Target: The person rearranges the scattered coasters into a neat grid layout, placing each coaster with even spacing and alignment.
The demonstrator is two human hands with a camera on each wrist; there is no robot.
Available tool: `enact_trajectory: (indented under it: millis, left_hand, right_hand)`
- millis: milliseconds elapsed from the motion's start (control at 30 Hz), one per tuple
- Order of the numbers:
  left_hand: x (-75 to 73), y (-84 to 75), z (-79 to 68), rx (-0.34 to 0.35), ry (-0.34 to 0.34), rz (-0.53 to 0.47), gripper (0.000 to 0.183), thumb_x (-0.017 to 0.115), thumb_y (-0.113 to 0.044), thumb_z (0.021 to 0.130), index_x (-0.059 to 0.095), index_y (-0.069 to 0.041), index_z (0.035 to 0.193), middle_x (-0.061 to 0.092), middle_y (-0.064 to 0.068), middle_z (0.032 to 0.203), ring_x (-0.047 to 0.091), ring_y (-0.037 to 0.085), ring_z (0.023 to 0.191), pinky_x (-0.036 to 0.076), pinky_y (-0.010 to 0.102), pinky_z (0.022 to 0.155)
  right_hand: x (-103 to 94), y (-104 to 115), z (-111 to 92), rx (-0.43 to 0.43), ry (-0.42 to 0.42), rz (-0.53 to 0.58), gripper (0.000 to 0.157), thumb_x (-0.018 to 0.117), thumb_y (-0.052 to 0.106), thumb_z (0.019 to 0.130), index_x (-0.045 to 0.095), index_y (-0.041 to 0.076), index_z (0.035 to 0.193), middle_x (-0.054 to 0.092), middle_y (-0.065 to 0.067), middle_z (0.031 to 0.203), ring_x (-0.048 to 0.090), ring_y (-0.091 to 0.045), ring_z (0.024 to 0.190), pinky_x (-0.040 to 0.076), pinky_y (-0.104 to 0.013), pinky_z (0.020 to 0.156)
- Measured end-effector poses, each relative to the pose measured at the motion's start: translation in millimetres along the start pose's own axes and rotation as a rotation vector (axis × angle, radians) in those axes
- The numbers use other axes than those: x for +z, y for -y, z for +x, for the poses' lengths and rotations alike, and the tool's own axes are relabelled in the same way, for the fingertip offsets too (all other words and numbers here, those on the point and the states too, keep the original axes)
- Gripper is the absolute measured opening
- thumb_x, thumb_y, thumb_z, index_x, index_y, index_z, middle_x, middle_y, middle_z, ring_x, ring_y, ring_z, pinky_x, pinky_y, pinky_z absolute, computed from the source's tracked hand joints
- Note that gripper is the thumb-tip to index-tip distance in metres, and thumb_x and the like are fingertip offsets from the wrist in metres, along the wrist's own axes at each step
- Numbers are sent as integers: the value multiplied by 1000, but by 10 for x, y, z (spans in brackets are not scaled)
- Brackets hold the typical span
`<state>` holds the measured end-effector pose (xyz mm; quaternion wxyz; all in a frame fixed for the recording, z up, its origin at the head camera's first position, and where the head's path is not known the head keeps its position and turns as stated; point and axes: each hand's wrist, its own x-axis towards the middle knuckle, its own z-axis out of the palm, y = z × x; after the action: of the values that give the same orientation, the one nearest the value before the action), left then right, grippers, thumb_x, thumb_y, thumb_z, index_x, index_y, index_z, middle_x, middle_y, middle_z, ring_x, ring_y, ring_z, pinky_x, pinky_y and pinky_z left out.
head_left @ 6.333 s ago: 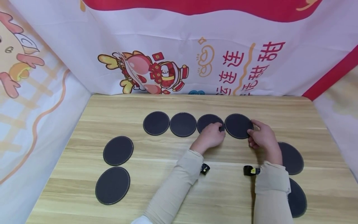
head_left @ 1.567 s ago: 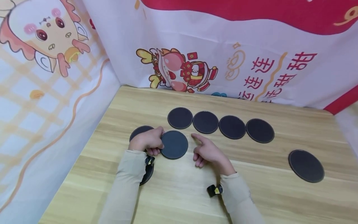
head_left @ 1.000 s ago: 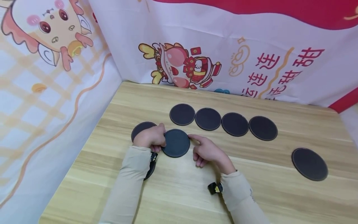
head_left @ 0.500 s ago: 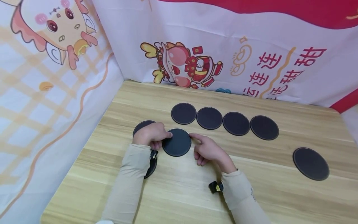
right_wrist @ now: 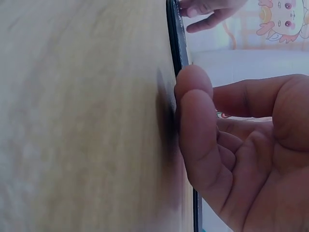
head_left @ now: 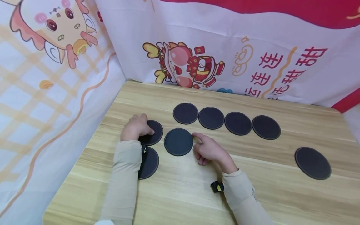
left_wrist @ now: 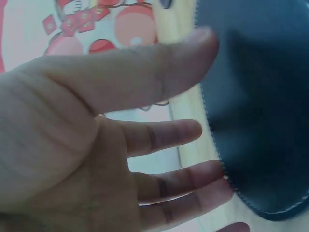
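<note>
Round black coasters with stitched rims lie on the wooden table. My left hand (head_left: pixel 137 127) is over the upper left coaster (head_left: pixel 158 132), thumb above it and fingers around its far left edge. In the left wrist view those fingers (left_wrist: pixel 178 183) are spread and loosely bent along the coaster's rim (left_wrist: pixel 270 145); whether they touch it I cannot tell. My right hand (head_left: pixel 210 149) points its index finger at the right rim of the middle coaster (head_left: pixel 178 142), its other fingers folded under. Partly behind the left sleeve, the lower left coaster (head_left: pixel 150 164) shows.
Several coasters form a touching row (head_left: pixel 211 118) behind the middle one. Another coaster (head_left: pixel 313 163) lies alone at the right. The wooden table (head_left: pixel 180 193) meets printed cloth walls (head_left: pixel 185 25) at the back and left.
One of the two right coasters is now at the middle. In the last half second my left hand left the middle coaster and moved left to the upper left one; the right hand stayed put.
</note>
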<state>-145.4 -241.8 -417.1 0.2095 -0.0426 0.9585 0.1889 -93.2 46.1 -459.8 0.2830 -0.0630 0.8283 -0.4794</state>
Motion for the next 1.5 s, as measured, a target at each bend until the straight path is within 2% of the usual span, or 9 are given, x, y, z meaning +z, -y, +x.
enact_trajectory:
  millis: [367, 533, 633, 767, 867, 1100, 1233, 1333, 1500]
  left_hand:
    - [70, 20, 92, -60, -84, 22, 76, 82, -35, 86, 46, 11, 134, 44, 38, 129, 42, 53, 123, 41, 62, 98]
    - [62, 78, 123, -68, -69, -8, 78, 79, -39, 88, 43, 11, 136, 44, 39, 132, 43, 53, 125, 39, 59, 102]
    - [28, 105, 135, -63, -53, -47, 70, 76, -37, 91, 46, 10, 134, 47, 37, 131, 48, 50, 121, 41, 56, 101]
    - [-24, 127, 186, 1, -80, -72, 37, 69, -27, 96, 61, 6, 109, 59, 26, 113, 55, 39, 104, 45, 49, 94]
    - [-50, 163, 229, 40, -111, -115, 22, 64, -20, 99, 61, 2, 98, 60, 19, 106, 55, 34, 98, 45, 46, 91]
    - [-115, 321, 229, 114, -93, -370, 24, 56, -11, 100, 61, 5, 117, 60, 23, 116, 55, 35, 106, 45, 45, 92]
    - [-136, 352, 231, 158, -87, -433, 26, 56, -12, 101, 62, 6, 120, 62, 22, 113, 56, 32, 103, 45, 40, 88]
    - [-135, 261, 207, 199, -81, -497, 26, 57, -12, 101, 62, 5, 120, 63, 20, 112, 57, 29, 96, 47, 36, 80]
    - [-63, -60, 148, 310, -20, -657, 23, 59, -8, 100, 63, 6, 119, 64, 16, 101, 55, 24, 79, 48, 36, 66]
  right_hand:
    - [-2, 46, -22, -7, -4, -15, 57, 49, 9, 103, 34, 13, 157, 62, -15, 64, 62, -23, 45, 54, -38, 44]
    - [33, 78, -13, -21, -17, 32, 54, 52, 10, 103, 39, 12, 155, 62, -15, 64, 62, -23, 46, 55, -38, 45]
    - [72, 97, 11, -31, -14, 61, 52, 53, 11, 104, 40, 12, 154, 63, -15, 64, 63, -23, 47, 55, -38, 45]
    - [106, 102, 28, -37, -25, 80, 51, 53, 11, 104, 42, 11, 153, 63, -14, 64, 63, -24, 46, 55, -39, 45]
    - [107, 90, 30, -33, -37, 99, 50, 53, 11, 104, 43, 12, 152, 63, -14, 64, 63, -25, 46, 55, -39, 45]
    - [82, 92, 28, -51, -35, 135, 49, 53, 11, 104, 44, 10, 152, 63, -16, 66, 63, -26, 48, 55, -39, 46]
    - [88, 115, 31, -70, -37, 142, 48, 52, 10, 104, 43, 10, 152, 62, -15, 67, 63, -26, 49, 55, -38, 47]
    - [91, 130, 33, -99, -54, 175, 49, 52, 11, 105, 41, 11, 153, 63, -16, 70, 63, -25, 50, 55, -38, 48]
    - [57, 144, 38, -184, -92, 332, 57, 51, 16, 107, 28, 20, 159, 63, -21, 78, 64, -26, 52, 57, -41, 51]
